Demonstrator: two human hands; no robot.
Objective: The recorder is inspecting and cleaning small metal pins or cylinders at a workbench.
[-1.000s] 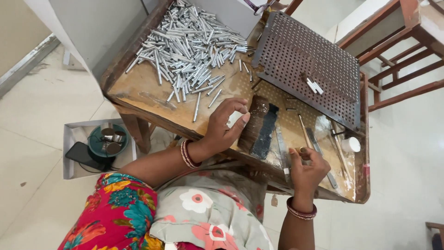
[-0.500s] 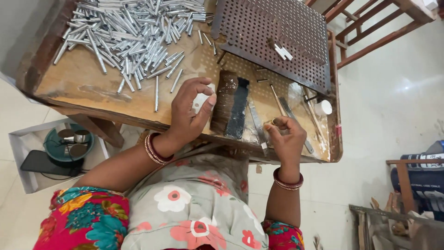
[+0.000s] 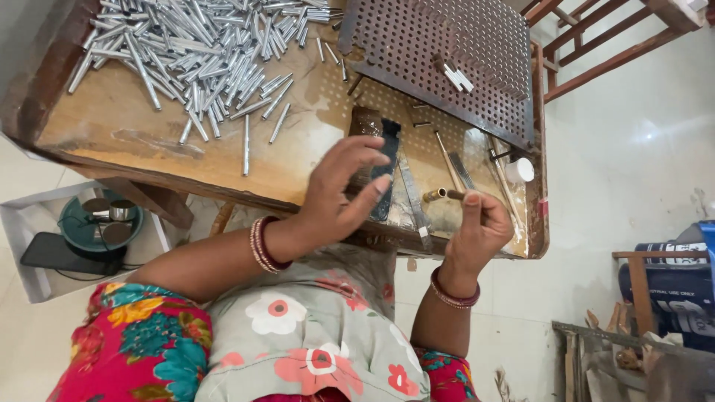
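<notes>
A pale tiled floor surrounds a worn wooden bench [image 3: 112, 141]. Nearest, the right hand [image 3: 480, 231] pinches a thin dark rod [image 3: 456, 195] whose tip meets a small brass tube [image 3: 434, 196]; keeping both in line seems key. The left hand [image 3: 339, 197] hovers, fingers spread and empty, over a dark block [image 3: 383, 167]. Beyond lie loose metal tubes [image 3: 194, 45] and a perforated tray [image 3: 447, 59].
</notes>
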